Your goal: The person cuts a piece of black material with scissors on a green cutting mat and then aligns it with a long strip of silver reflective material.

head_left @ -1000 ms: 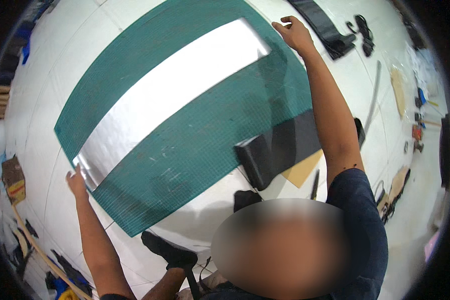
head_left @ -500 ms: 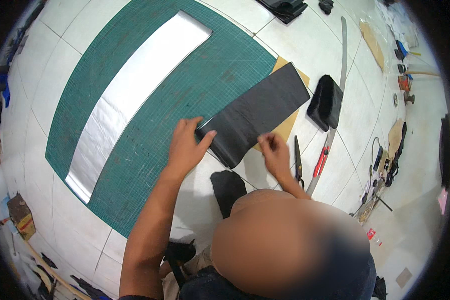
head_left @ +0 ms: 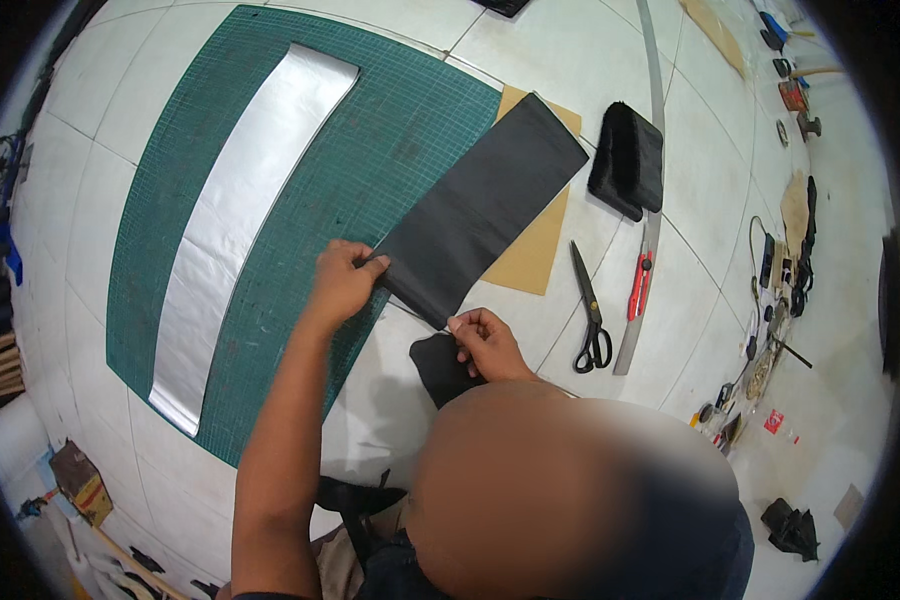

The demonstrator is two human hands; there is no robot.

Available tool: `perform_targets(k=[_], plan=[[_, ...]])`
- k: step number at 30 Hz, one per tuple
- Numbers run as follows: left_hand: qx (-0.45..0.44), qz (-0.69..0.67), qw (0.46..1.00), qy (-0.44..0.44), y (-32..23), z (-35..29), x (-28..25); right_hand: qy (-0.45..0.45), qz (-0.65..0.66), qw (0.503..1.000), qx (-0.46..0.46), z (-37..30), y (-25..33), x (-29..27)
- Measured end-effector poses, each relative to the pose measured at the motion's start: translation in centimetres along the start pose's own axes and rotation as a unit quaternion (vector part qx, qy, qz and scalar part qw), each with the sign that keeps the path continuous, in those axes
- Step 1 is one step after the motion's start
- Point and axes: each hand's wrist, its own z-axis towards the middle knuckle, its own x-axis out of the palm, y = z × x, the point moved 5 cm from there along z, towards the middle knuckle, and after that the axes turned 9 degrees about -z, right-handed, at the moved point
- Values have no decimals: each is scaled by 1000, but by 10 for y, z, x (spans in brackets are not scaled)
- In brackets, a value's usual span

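A wide black leather-like strip (head_left: 480, 200) lies slantwise, its far end on a tan sheet (head_left: 530, 255) and part of its length over the green cutting mat (head_left: 360, 170). At its near-left corner, my left hand (head_left: 346, 283) is closed with thumb and fingers on the edge. My right hand (head_left: 485, 342) pinches the near-right corner of the same strip. Beneath that hand, a dark rounded piece (head_left: 438, 368) lies on the floor, partly covered by the hand and the blurred area. A long silver sheet (head_left: 240, 220) rests on the mat to the left.
Right of the strip lie black scissors (head_left: 590, 315), a red cutter (head_left: 641, 285), a long metal ruler (head_left: 654, 235) and a folded black furry piece (head_left: 627, 160). Assorted tools (head_left: 770, 290) line the right side. A box (head_left: 80, 482) sits at lower left on the tiled floor.
My right hand has moved left and nearer, onto the strip's near-right corner. The strip's near end, curled before, now lies flatter. The whole view has shifted slightly.
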Motion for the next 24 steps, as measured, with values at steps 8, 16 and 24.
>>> perform_targets(k=[8, 16, 24], plan=[[-62, -192, 977, 65, 3, 3, -9, 12, 63, 998, 20, 4, -5, 11], [-18, -116, 989, 89, -3, 8, -16, -28, 101, 994, -22, 7, 2, 4], [40, -150, 985, 75, -8, 0, -19, 68, 227, 970, 54, 15, 5, 14]])
